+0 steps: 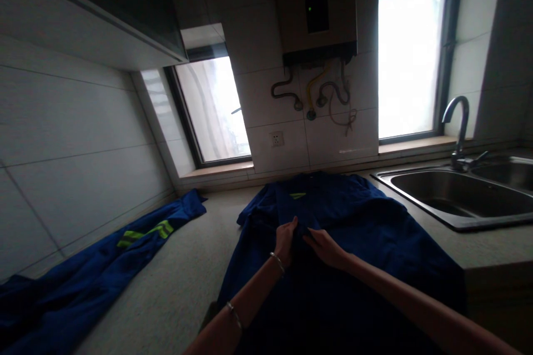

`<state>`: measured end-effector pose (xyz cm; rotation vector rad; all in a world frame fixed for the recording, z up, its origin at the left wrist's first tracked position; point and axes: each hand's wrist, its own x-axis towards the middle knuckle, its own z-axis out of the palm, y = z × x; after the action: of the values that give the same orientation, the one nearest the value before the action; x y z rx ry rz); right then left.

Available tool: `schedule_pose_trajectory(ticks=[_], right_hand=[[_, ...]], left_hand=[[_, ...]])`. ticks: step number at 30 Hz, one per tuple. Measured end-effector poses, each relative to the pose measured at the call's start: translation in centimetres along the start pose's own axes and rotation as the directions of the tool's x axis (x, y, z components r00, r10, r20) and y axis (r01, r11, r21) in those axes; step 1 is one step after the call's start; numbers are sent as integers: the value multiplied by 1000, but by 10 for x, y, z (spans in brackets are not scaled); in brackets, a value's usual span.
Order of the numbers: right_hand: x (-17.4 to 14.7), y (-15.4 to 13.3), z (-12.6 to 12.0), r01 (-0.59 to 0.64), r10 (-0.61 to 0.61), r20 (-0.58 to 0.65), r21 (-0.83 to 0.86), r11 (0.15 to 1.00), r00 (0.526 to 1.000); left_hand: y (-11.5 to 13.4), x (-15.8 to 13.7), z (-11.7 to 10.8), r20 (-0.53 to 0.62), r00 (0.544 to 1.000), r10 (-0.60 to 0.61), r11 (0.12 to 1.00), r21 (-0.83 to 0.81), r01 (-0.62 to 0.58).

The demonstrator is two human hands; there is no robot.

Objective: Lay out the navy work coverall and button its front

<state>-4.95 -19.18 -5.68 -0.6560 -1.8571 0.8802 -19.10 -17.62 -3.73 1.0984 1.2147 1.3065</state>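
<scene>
Hands at a worktop, seen from the wearer's own head. We find a dark blue garment (366,216) spread over the pale countertop (179,266), its long axis running from the body's side toward the tiled wall (277,80). The left hand (285,241) and the right hand (327,247) meet near its middle, a narrow gap between them. Both appear closed on the cloth, the left with its thumb raised, the right in a finger pinch (the fabric is so dark that we cannot trace the exact fold). We judge the governing relation to be this: the garment extends beyond both hands toward the wall, with a small yellow-green patch (297,196) lying just past the left thumb, so that the left hand is the nearer to it. We note, too, that most of the visible cloth lies to the right of the grip, reaching toward the sink (462,223). Well apart, at the left, a second blue garment (144,258) with bright stripes (165,228) lies along the side wall, touched by neither hand.
</scene>
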Motion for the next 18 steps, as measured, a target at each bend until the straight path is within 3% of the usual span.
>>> schedule_pose_trajectory(ticks=[2,3,5,7,11,14,16,18], right_hand=[[4,7,-2,-64,70,-73,82,995,995],[6,11,-3,-94,110,-117,140,986,987],[8,16,-9,-150,203,-179,272,950,963],[8,17,-15,-210,301,-182,400,892,936],[9,12,-27,-194,335,-142,583,789,932],[11,13,-35,-155,354,-258,569,808,899],[13,17,-37,-169,370,-311,520,837,875],[13,21,-35,-185,347,-293,463,867,891]], left_hand=[[9,-2,0,81,977,196,961,183,-208],[15,-4,0,145,945,294,905,274,-324],[29,-8,0,323,845,426,750,397,-529],[43,-13,-2,488,750,445,610,448,-654],[69,-19,-21,638,670,380,349,572,-742],[81,-15,-58,792,586,172,-12,596,-803],[91,-5,-99,805,593,-5,-265,571,-777],[109,10,-152,730,678,-88,-453,577,-680]])
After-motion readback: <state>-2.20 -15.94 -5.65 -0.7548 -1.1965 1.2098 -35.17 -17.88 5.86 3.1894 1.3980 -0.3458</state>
